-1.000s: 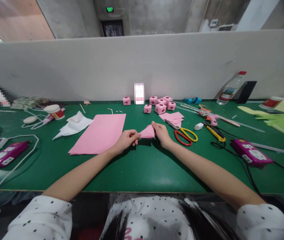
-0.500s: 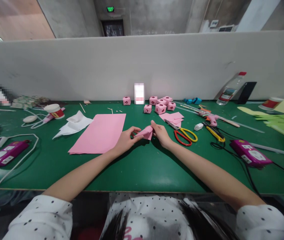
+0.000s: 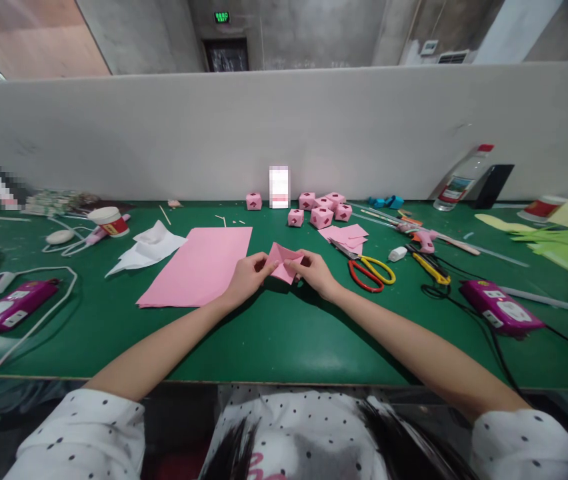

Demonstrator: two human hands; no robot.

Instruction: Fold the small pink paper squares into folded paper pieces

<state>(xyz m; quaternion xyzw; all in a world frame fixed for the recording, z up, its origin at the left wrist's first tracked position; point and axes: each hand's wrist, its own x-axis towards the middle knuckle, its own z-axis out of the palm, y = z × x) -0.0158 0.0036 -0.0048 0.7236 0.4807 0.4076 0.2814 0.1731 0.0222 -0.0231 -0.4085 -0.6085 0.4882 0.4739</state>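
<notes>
A small folded piece of pink paper (image 3: 284, 257) is held just above the green table, its folds spread and its upper side showing. My left hand (image 3: 249, 275) pinches its left edge between thumb and fingers. On the opposite edge, my right hand (image 3: 316, 272) has a similar pinch, thumb on the near side. Left of my left hand lies a stack of pink paper sheets (image 3: 204, 263). Beyond my right hand are small pink paper pieces (image 3: 347, 235) and scissors (image 3: 368, 267) with red and yellow handles. Several folded pink paper cubes (image 3: 321, 217) stand farther back.
A bright phone (image 3: 279, 187) leans on the grey partition (image 3: 189, 133). On the left are white tissue (image 3: 157, 243), a paper cup (image 3: 109, 221) and a purple power strip (image 3: 17, 305). On the right are a glue gun (image 3: 423, 239), a yellow cutter (image 3: 431, 268), a bottle (image 3: 464, 180) and another purple power strip (image 3: 501, 307).
The folded pink paper has turned and spread wider between my hands. My right hand has come lower and its thumb now lies over the paper's near side.
</notes>
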